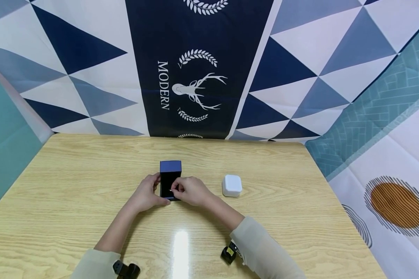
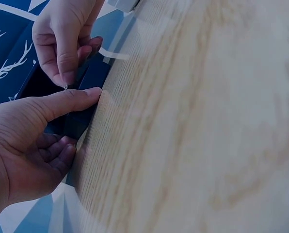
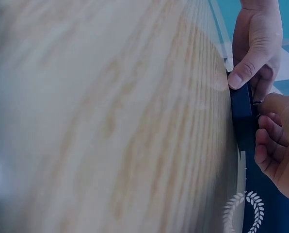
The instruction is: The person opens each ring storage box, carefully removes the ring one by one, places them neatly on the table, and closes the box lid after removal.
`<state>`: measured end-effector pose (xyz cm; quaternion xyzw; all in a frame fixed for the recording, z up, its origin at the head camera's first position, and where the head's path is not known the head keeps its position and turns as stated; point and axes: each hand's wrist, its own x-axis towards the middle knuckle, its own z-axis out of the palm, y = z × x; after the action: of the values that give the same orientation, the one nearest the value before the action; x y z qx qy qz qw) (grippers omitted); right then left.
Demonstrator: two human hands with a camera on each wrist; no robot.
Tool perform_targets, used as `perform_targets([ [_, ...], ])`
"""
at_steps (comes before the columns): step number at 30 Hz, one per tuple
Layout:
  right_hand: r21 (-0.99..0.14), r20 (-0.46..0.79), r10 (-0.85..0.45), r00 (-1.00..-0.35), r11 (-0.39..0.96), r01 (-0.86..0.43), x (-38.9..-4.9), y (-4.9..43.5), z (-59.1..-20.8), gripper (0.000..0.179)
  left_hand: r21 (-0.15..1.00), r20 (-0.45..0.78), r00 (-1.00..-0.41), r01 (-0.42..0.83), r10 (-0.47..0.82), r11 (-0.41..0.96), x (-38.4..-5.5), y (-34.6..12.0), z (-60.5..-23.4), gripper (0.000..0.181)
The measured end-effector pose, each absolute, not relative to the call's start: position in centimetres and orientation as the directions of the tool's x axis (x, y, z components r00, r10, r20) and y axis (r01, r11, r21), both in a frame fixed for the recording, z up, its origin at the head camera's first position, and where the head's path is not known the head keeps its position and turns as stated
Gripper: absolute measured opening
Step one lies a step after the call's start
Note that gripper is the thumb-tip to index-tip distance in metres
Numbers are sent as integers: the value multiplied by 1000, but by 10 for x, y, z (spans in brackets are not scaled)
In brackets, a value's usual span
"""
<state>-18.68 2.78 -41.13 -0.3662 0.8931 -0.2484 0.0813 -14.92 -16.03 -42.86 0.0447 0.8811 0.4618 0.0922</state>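
Observation:
A small dark blue jewelry box stands with its lid raised on the table, its inside black. My left hand grips the box from the left, with the thumb along its front edge and the other fingers at its side. Over the box's opening, my right hand pinches a tiny shiny piece between thumb and forefinger. Most of that piece is hidden by the fingertips, and I cannot tell its kind. In the right wrist view, the box's dark front shows below both hands.
A white rounded cube-shaped case sits on the wooden table, to the right of the box. Behind the table's far edge hangs a patterned cloth with triangles and a deer head. Both wrists carry small black cameras.

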Motion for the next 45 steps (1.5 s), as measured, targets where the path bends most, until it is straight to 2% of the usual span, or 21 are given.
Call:
perform_targets([
  [14,-522,55,-711,-701,578,-628,-178,36,-400,11,819,-110,-980,4,164,574,-149,-160,-429,95],
  [45,-466,70,-739,-670,570,-677,-169,37,-395,9,818,-127,-977,-7,169,575,-148,-160,-428,95],
])
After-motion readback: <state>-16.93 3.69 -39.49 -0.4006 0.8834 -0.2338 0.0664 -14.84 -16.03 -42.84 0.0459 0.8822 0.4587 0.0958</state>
